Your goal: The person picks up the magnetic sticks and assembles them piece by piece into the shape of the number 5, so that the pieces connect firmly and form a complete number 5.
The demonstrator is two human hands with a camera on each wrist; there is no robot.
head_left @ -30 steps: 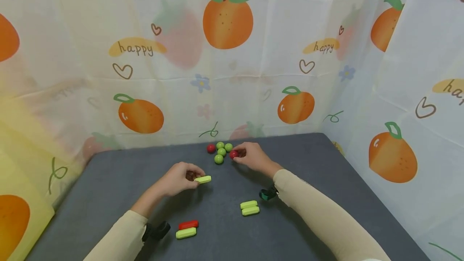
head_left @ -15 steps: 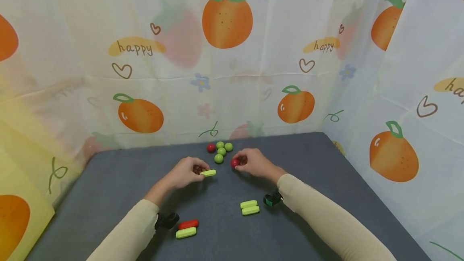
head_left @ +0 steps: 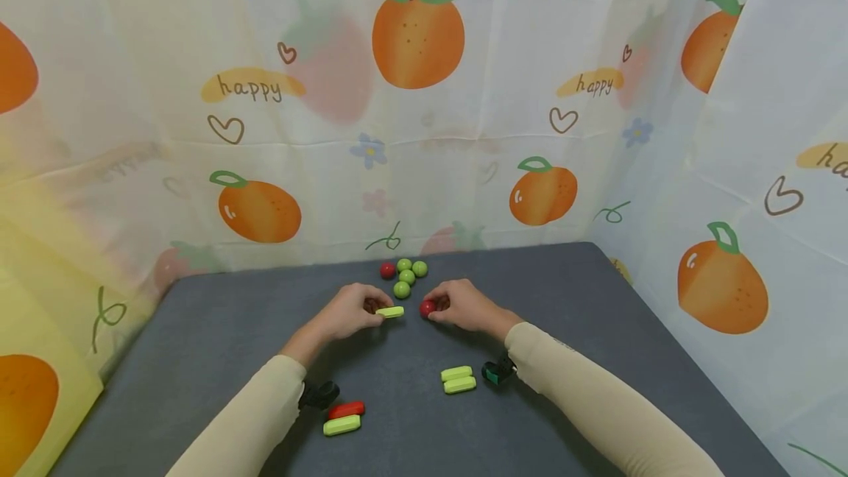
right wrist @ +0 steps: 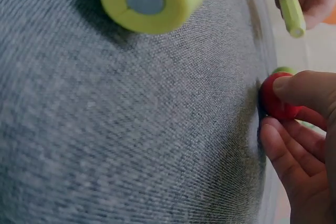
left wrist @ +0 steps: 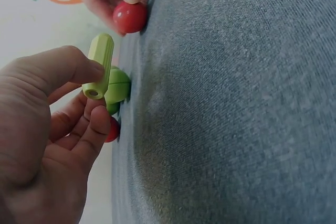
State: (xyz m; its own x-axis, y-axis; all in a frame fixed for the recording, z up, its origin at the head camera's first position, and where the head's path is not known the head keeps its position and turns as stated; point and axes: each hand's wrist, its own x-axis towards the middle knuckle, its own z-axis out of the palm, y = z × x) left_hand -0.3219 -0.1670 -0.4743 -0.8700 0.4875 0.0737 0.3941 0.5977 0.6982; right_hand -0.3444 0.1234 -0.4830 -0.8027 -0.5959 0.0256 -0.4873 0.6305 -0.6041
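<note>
Above table [head_left: 232, 322], left fingers [left wrist: 92, 136] pinch yellow-green rod [left wrist: 101, 59], long axis sideways, pointing rightward; right fingers [right wrist: 286, 156] grip red ball [left wrist: 130, 18].

From the head we look forward and down over the desk [head_left: 397, 366]; both close wrist views share the held red ball [left wrist: 130, 18].

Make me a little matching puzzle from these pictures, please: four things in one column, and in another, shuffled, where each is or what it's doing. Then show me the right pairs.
Column one
1. Left hand
2. Right hand
3. Red stick
4. Four green balls

Column two
A. Holding a red ball
B. Clustered beside another red ball, near the far edge of the table
C. Holding a yellow-green stick
D. Lying beside another yellow-green stick

Right pairs: 1-C, 2-A, 3-D, 4-B
</note>
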